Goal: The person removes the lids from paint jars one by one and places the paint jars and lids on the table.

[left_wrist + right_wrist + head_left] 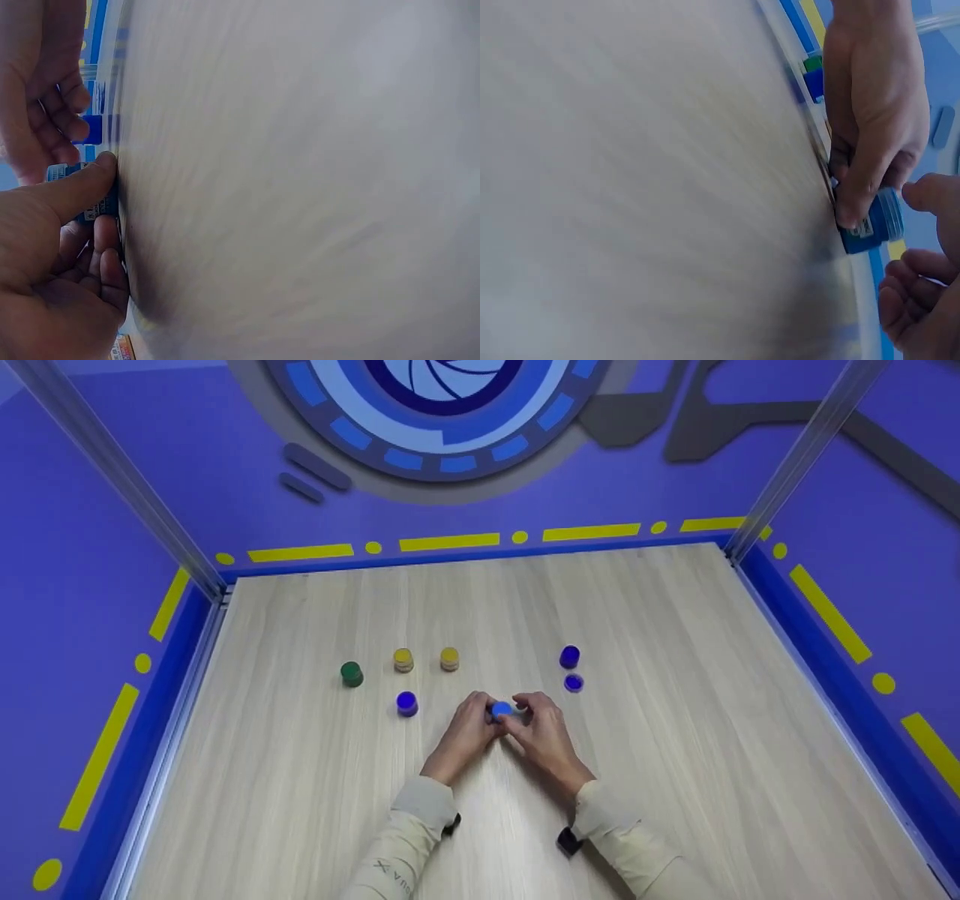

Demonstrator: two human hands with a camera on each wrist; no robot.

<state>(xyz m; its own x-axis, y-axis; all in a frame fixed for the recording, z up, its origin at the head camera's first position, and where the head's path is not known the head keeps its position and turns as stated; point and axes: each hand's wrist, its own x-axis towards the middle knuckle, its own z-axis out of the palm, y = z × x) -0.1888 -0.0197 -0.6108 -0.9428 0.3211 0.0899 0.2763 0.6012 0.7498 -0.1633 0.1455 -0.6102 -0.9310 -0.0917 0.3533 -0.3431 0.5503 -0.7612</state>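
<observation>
In the head view a small blue jar stands between both hands, low over the table. My left hand grips its side. In the left wrist view the thumb of my left hand lies along the printed label of the jar. The right wrist view shows the jar's ridged, see-through blue lid facing my right hand. My right hand arches round the lid, its thumb right at the rim and its other fingers bent loosely, apart from it.
To the left on the wooden table stand a green jar, two yellow-topped jars and a purple jar. Back right, another purple jar has a purple lid lying before it. Blue panels wall the table.
</observation>
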